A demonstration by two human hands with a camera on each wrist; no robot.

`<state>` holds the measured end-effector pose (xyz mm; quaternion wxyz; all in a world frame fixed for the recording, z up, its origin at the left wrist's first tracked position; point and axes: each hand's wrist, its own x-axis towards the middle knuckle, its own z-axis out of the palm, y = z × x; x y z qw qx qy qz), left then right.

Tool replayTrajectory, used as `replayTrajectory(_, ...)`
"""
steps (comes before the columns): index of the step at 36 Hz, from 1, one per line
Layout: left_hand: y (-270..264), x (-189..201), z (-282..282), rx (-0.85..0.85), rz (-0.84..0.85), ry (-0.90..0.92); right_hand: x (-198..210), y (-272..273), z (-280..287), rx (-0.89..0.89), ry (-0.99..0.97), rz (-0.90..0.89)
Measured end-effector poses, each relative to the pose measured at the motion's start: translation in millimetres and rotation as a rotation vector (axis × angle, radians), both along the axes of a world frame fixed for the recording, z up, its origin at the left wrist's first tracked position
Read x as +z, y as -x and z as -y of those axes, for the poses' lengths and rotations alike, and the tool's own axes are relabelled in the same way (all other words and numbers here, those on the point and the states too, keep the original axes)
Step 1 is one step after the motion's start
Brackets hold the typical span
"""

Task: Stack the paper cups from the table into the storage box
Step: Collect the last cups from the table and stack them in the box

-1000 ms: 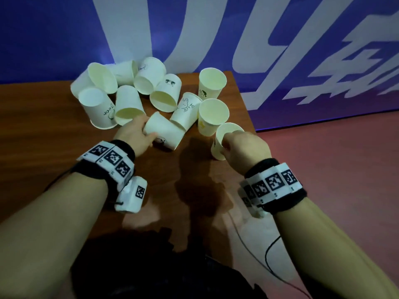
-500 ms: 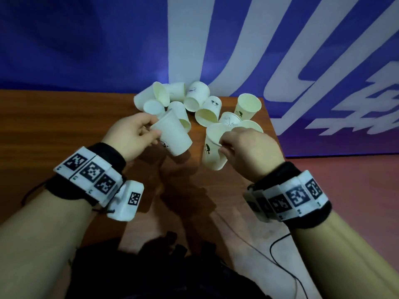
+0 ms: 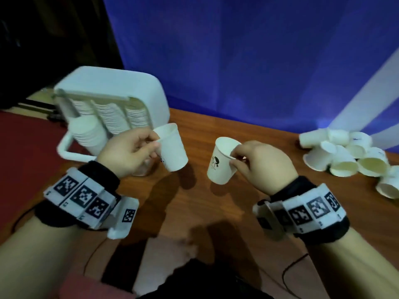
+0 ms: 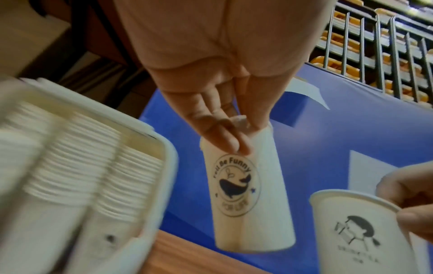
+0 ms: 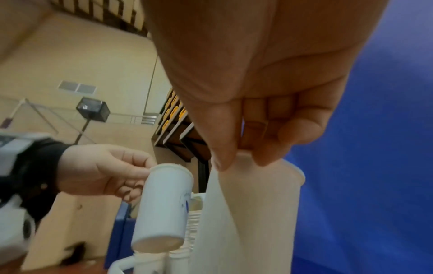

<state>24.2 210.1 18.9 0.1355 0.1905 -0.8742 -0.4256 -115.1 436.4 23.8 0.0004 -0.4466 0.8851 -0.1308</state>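
My left hand (image 3: 127, 152) pinches a paper cup with a whale logo (image 3: 171, 147) at its rim, thumb on one side of the lip and fingertips (image 4: 225, 142) on the outer wall just above the print. The cup hangs mouth-up and tilted, clear of the table (image 3: 216, 212), just to the right of the storage box (image 3: 121, 87). My right hand (image 3: 261, 162) pinches a second paper cup (image 3: 222, 162) the same way: thumb and forefinger clamp the near rim, the other fingers curl behind. That cup bears a dark figure print and also hangs tilted above the wood, apart from the first cup, with a gap between the two.

The storage box is white, with rounded corners, and stands at the left end of the table, leaning back so its open face looks toward me. Inside I see three rows of nested cups (image 3: 110, 119) lying side by side, divided by thin bars; a white loop handle (image 3: 64, 147) sticks out at its lower left. The box is blurred in the left wrist view, so I cannot tell how full each row is.

Far to the right lies a heap of loose cups (image 3: 345, 154), some on their sides, some mouth-down, well apart from both hands. A blue banner (image 3: 259, 61) closes off the back of the table. Cables (image 3: 291, 275) trail near its front edge.
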Motion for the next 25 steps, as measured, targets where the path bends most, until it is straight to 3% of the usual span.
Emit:
replayTrajectory(4,-49.4,-1.4,77.2,0.071,0.018,0.158,0.5,-31.3,75.0,0.058,0.016,0.038)
replayTrajectory(9,-60.4,-20.4,136.4,0.089,0.063,0.280,4.7,-47.6,128.1,0.056,0.036,0.025)
replayTrajectory(15,-29.3,-50.2,155.4,-0.007,0.144,0.390,7.4,-50.5,158.1,0.039,0.074,-0.057)
replayTrajectory(25,1.8,-104.5,170.2,-0.183,0.350,0.319,3.1,-52.0,208.0,0.148,0.141,-0.135)
